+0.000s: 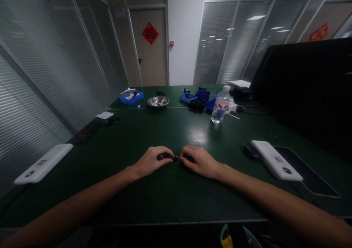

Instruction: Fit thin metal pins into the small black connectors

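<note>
Over the middle of the green table (pixel 154 196), my left hand (pixel 151 161) pinches a small black piece (pixel 173 158) between thumb and fingertips. Its exact kind is too small to tell. My right hand (pixel 200 161) is close by on the right, thumb and fingers also brought together in a pinch. A thin, pale tip (pixel 177 157) bridges the narrow gap between the two hands. What the right fingertips grip is mostly hidden by them.
A water bottle (pixel 220 106) stands upright at the back right, before blue bins (pixel 188 97). Farther left are a metal bowl (pixel 158 102) and a blue tray (pixel 132 98). White power banks lie left (pixel 44 163) and right (pixel 276 160); a black monitor (pixel 305 97) rises at right.
</note>
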`<control>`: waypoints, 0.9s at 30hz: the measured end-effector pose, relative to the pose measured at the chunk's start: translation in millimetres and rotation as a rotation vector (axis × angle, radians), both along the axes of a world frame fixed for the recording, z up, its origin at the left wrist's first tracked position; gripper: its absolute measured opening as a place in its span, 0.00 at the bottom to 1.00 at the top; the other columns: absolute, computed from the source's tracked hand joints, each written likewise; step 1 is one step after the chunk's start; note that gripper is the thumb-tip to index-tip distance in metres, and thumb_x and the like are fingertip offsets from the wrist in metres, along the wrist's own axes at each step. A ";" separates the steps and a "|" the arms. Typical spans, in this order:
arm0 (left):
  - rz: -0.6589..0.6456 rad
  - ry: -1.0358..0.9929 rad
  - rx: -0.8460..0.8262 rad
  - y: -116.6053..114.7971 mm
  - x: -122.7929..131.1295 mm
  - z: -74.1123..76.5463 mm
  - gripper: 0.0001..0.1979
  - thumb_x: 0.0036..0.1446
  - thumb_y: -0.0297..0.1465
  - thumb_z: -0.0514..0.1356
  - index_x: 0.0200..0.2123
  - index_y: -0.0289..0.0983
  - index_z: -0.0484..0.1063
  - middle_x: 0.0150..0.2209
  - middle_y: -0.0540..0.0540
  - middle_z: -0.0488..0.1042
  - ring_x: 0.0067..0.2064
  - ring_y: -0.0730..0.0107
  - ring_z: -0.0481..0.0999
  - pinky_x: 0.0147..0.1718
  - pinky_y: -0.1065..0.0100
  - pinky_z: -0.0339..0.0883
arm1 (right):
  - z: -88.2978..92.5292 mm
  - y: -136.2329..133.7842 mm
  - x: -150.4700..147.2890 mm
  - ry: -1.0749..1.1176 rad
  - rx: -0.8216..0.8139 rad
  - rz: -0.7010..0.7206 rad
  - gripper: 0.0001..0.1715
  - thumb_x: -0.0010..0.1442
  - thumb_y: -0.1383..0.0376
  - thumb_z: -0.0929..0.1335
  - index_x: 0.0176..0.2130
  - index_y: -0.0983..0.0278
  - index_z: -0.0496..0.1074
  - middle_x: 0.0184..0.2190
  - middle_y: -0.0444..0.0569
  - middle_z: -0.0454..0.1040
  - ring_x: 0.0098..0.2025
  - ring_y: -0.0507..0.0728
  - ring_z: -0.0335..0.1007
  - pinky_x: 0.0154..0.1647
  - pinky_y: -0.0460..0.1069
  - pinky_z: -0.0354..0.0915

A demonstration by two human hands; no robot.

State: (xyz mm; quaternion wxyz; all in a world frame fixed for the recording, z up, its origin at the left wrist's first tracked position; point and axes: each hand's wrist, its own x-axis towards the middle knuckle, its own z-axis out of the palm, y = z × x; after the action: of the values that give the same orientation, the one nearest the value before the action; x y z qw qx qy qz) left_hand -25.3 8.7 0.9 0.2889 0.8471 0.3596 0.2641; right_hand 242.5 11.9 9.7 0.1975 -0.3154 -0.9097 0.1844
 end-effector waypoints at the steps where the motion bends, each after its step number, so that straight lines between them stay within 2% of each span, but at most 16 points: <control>1: -0.004 -0.010 -0.002 -0.3 -0.1 0.8 0.10 0.65 0.31 0.64 0.49 0.39 0.78 0.45 0.47 0.80 0.43 0.67 0.78 0.42 0.67 0.70 | 0.2 -0.7 -0.3 0.025 -0.011 -0.001 0.08 0.72 0.64 0.65 0.47 0.63 0.72 0.39 0.47 0.74 0.35 0.53 0.70 0.36 0.47 0.62; 4: -0.033 -0.041 0.004 -1.8 -0.4 2.9 0.10 0.67 0.32 0.63 0.50 0.38 0.78 0.46 0.45 0.80 0.43 0.66 0.78 0.42 0.67 0.71 | 2.3 -3.1 -0.9 0.054 -0.033 0.001 0.08 0.71 0.64 0.65 0.47 0.63 0.72 0.39 0.47 0.74 0.35 0.53 0.69 0.36 0.47 0.62; 11: -0.096 -0.122 0.029 -4.6 0.4 3.8 0.10 0.67 0.31 0.62 0.49 0.38 0.80 0.46 0.43 0.80 0.48 0.64 0.79 0.49 0.62 0.73 | 4.7 -5.9 -1.5 0.059 -0.031 0.035 0.08 0.71 0.64 0.65 0.47 0.63 0.72 0.40 0.48 0.75 0.35 0.53 0.69 0.37 0.47 0.63; 16: -0.068 -0.224 0.045 -6.5 2.1 3.4 0.11 0.66 0.31 0.63 0.50 0.38 0.81 0.46 0.42 0.81 0.48 0.63 0.80 0.50 0.60 0.76 | 1.6 -6.5 -2.1 0.195 -0.096 0.021 0.07 0.71 0.64 0.65 0.45 0.63 0.71 0.37 0.45 0.74 0.35 0.52 0.68 0.35 0.47 0.63; 22: -0.012 -0.336 0.105 -9.8 6.4 3.2 0.07 0.64 0.30 0.66 0.44 0.37 0.83 0.44 0.42 0.82 0.46 0.63 0.82 0.49 0.60 0.76 | 0.8 -8.6 -5.2 0.274 -0.169 0.009 0.09 0.73 0.61 0.64 0.45 0.63 0.71 0.35 0.44 0.73 0.33 0.51 0.68 0.33 0.46 0.62; 27: -0.005 -0.295 0.134 -11.3 8.4 5.5 0.07 0.65 0.31 0.65 0.44 0.37 0.82 0.43 0.41 0.82 0.45 0.62 0.81 0.47 0.60 0.76 | 1.8 -7.8 -4.1 0.192 -0.056 0.016 0.08 0.72 0.62 0.64 0.46 0.63 0.70 0.36 0.45 0.74 0.34 0.52 0.68 0.35 0.47 0.62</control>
State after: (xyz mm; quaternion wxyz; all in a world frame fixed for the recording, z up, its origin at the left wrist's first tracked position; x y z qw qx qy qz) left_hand -16.8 -2.6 6.4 0.2820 0.8174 0.2929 0.4081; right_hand 238.4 4.1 11.4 0.2734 -0.2945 -0.8835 0.2406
